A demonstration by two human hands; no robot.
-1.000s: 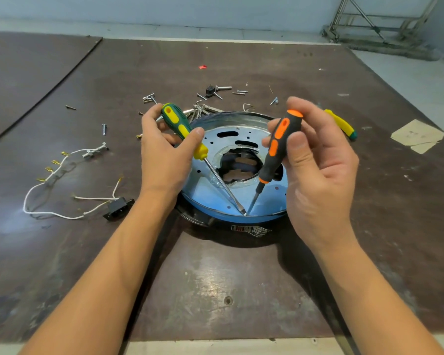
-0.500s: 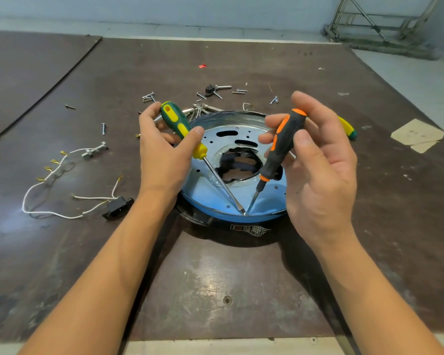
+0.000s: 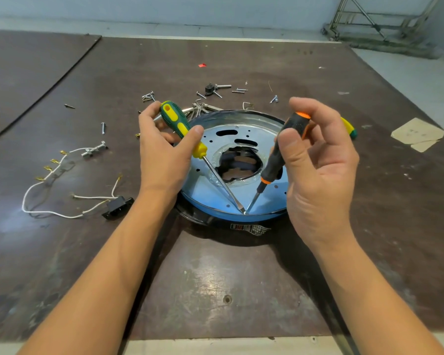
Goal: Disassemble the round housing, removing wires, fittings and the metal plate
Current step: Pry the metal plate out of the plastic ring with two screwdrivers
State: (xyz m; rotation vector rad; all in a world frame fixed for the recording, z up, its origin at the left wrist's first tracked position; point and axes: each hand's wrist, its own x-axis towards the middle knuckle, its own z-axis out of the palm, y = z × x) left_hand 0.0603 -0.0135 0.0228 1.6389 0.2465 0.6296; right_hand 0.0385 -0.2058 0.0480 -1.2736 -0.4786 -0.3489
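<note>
Bare tabletop (image 3: 215, 283) shows near the round housing (image 3: 251, 228), between the forearms, and to the right. On the left, white wires (image 3: 92, 197) and a black socket (image 3: 117, 207) lie in the way; the far side holds loose screws (image 3: 149, 96). Over the metal plate (image 3: 208, 198), the green screwdriver (image 3: 177, 121) in the left hand (image 3: 164, 155) and the orange screwdriver (image 3: 274, 160) in the right hand (image 3: 323, 170) cross the space

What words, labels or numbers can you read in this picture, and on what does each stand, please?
Label on the round housing, black side wall: too small and blurred to read.
Paper scrap on the table: faint marks, unreadable.
No other text shows.
</note>
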